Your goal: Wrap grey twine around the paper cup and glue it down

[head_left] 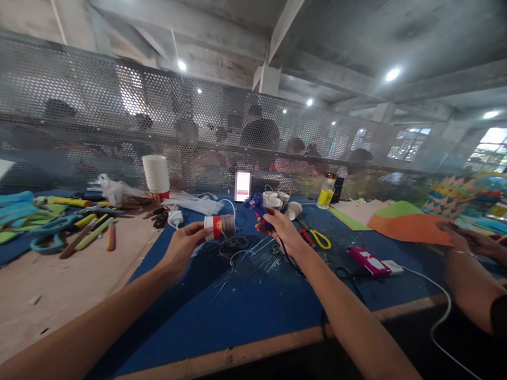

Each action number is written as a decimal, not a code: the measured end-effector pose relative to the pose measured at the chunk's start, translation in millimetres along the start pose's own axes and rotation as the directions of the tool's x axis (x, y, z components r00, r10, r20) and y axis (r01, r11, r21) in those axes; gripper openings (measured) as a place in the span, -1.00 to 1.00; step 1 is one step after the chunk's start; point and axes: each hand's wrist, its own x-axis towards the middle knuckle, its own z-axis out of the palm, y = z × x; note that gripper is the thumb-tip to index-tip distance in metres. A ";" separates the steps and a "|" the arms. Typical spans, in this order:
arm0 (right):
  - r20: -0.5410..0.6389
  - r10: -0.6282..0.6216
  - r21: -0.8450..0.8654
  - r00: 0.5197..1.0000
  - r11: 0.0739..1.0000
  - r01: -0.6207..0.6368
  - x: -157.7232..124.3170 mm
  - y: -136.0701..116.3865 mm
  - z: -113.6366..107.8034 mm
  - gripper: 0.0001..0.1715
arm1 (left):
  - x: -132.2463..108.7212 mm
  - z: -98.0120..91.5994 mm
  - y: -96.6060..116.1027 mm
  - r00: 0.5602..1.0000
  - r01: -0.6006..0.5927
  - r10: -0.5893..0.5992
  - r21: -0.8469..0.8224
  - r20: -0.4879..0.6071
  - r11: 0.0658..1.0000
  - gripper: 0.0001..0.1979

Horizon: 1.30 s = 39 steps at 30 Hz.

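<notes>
My left hand [188,239] is closed on a red and white paper cup [213,227] lying on its side in the air. Grey cord [228,225] is wound round the cup's right part, and loose loops hang beneath it. To the right, my right hand [282,228] grips a blue glue gun [257,203], apart from the cup. A dark cable runs down from that hand. On the blue mat [170,309] below lie many thin, clear glue strings [261,262].
Yellow-handled scissors [320,239], a magenta box [369,261], white cups [273,199] and a bottle [326,192] stand around the right side. A stack of cups [156,174] and blue scissors [52,233] are left. Another person's hands [459,247] hold orange paper [410,229].
</notes>
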 end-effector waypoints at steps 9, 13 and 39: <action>0.093 0.000 0.019 0.996 1.000 -0.002 -18.1 -14.3 18.7 -0.50 | 1.3 -1.2 -0.8 0.999 0.037 -0.037 -0.055 -0.001 0.998 -0.65; 0.081 -0.079 -0.176 0.994 0.980 0.092 -23.6 -15.8 24.4 -0.52 | 3.1 -0.7 -1.5 0.998 0.057 -0.058 -0.078 -0.014 0.995 -0.65; 0.121 -0.256 -0.708 0.959 0.655 0.264 -31.1 3.7 30.9 -0.55 | 3.5 -5.8 -3.4 0.999 -0.032 0.033 0.003 -0.005 0.999 -0.63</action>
